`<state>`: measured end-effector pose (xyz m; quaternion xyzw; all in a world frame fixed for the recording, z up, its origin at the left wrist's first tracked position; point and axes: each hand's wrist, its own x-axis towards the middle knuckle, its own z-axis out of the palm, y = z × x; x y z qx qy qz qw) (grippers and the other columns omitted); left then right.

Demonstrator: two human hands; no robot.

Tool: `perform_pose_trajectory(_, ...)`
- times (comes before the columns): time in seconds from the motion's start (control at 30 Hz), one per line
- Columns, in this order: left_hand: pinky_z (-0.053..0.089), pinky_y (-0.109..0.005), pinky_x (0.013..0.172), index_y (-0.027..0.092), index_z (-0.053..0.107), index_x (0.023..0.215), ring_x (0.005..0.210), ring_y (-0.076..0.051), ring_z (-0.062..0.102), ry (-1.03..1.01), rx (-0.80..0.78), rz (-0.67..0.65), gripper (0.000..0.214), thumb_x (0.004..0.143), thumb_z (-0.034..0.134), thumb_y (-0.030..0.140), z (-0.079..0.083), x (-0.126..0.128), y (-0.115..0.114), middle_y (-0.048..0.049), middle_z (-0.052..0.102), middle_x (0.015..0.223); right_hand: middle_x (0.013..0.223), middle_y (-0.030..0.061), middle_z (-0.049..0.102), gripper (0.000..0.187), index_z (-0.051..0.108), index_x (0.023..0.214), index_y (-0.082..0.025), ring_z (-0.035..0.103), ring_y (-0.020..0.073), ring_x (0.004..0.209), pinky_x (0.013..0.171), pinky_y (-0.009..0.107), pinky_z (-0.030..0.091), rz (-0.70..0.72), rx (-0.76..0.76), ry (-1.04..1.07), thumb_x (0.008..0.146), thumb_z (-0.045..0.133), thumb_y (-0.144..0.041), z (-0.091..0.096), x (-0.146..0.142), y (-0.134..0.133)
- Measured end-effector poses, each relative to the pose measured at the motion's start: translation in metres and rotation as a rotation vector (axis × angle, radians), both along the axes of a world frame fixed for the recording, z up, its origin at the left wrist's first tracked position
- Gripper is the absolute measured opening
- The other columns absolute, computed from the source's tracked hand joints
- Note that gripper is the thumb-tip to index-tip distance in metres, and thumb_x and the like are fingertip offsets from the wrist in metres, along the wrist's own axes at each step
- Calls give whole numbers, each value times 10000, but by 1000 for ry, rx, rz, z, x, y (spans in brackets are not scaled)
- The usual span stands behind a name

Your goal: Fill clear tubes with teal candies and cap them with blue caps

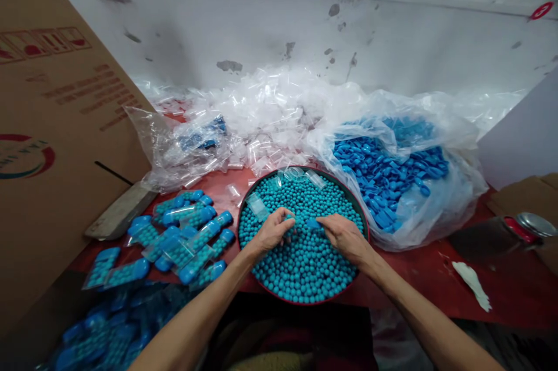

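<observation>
Red table (pixel 518 295), beads (pixel 300 272), right hand (pixel 347 237) pinching blue cap (pixel 313 224)

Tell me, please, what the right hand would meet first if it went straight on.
Probably the left hand, facing the right hand over the turquoise beads, though depth is hard to judge.

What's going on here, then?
Someone is working bare-handed over a round tray full of blue-green beads. The right hand pinches a small blue piece; the left hand is just over the beads, though what it holds is hard to make out. Clear packs of beads with blue ends lie to the left, and a plastic bag of blue pieces sits behind, to the right.
</observation>
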<state>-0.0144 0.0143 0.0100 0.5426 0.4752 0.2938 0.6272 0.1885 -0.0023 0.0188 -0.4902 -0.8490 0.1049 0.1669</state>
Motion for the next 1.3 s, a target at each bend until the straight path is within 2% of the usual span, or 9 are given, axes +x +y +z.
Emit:
perform_pose_trajectory(0.1, 348, -146, 363, 170, 394, 951, 469, -72, 506, -51, 11, -37, 296, 742, 491, 354, 4, 4, -3, 27, 518, 685, 945, 54, 623, 255, 571, 1028, -177, 556, 153, 875, 791, 278, 427, -116, 31, 254, 846, 393, -193, 0, -6, 0)
perform_pose_trajectory(0.17, 373, -162, 378, 180, 374, 1024, 456, -69, 496, -104, 17, -58, 342, 749, 488, 350, 7, 8, -6, 35, 505, 675, 932, 46, 631, 249, 578, 1017, -191, 567, 148, 860, 782, 276, 438, -113, 41, 349, 850, 394, -207, 2, -17, 0)
perform_pose_trajectory(0.37, 343, -162, 364, 199, 314, 1192, 435, -52, 452, -155, 18, -22, 485, 757, 489, 324, 14, 13, -17, 34, 467, 695, 810, 57, 639, 227, 623, 911, -181, 573, 153, 776, 719, 272, 447, -38, 31, 289, 845, 408, -208, 10, -31, -8)
perform_pose_trajectory(0.47, 374, -171, 411, 203, 307, 1226, 471, -48, 432, -185, 38, -39, 521, 751, 504, 284, 19, 14, -21, 36, 440, 700, 807, 41, 646, 208, 625, 924, -192, 583, 144, 748, 701, 258, 450, -9, -42, 399, 830, 441, -220, 15, -25, -11)
perform_pose_trajectory(0.6, 382, -175, 431, 195, 307, 1216, 496, -51, 442, -242, 18, -59, 508, 752, 500, 262, 25, 16, -21, 25, 460, 744, 868, 24, 654, 222, 613, 980, -203, 598, 139, 787, 722, 248, 457, -30, -149, 618, 815, 469, -240, 17, -21, -11)
perform_pose_trajectory(0.8, 377, -159, 430, 208, 348, 1186, 497, -42, 430, -259, 20, -45, 454, 758, 495, 248, 24, 15, -20, 32, 450, 734, 851, 30, 652, 212, 628, 955, -199, 590, 141, 781, 723, 259, 447, 0, -119, 618, 785, 504, -210, 17, -19, -9)
perform_pose_trajectory(1.0, 315, -138, 363, 221, 386, 1140, 467, -43, 455, -187, 31, -52, 396, 762, 489, 275, 25, 16, -24, 28, 459, 734, 767, 8, 657, 190, 656, 892, -182, 577, 125, 689, 644, 228, 436, 20, -357, 663, 766, 533, -252, 17, -10, -4)
perform_pose_trajectory(1.13, 296, -128, 349, 202, 391, 1035, 406, -28, 397, -165, 43, -41, 290, 770, 474, 283, 25, 21, -27, 56, 423, 647, 685, -7, 634, 192, 668, 864, -177, 538, 112, 607, 562, 209, 405, 40, -477, 661, 753, 544, -273, 17, -6, -1)
perform_pose_trajectory(1.3, 324, -140, 408, 189, 441, 953, 456, -41, 359, -52, 188, 34, 196, 769, 468, 252, 22, 27, -32, 69, 353, 589, 660, 9, 602, 186, 664, 841, -166, 518, 111, 609, 582, 218, 396, 121, -362, 625, 772, 510, -244, 17, -8, -5)
